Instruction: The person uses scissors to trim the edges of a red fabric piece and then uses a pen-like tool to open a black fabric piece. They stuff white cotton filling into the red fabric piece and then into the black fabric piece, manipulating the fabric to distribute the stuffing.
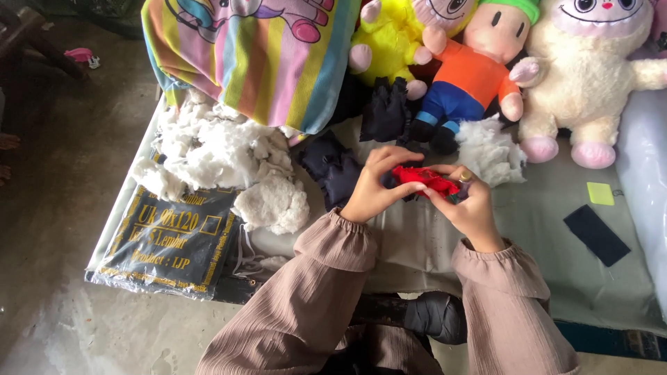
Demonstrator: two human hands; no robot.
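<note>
Both my hands hold a small red fabric piece (422, 178) over the grey table cover (542, 215). My left hand (373, 187) grips its left end with the fingers curled over it. My right hand (469, 201) pinches the right end; a ring shows on one finger. Dark navy fabric pieces (332, 167) lie just left of my left hand. A clump of white stuffing (490, 149) sits right behind my right hand. Both my arms wear dusty pink sleeves with gathered cuffs.
A big pile of white stuffing (215, 160) lies at the left, beside a black packet of plastic bags (174, 243). Plush toys line the back: a striped one (257, 55), a yellow one (389, 42), an orange-shirted doll (472, 76), a cream one (590, 76). A black patch (596, 235) and a yellow square (600, 193) lie at the right.
</note>
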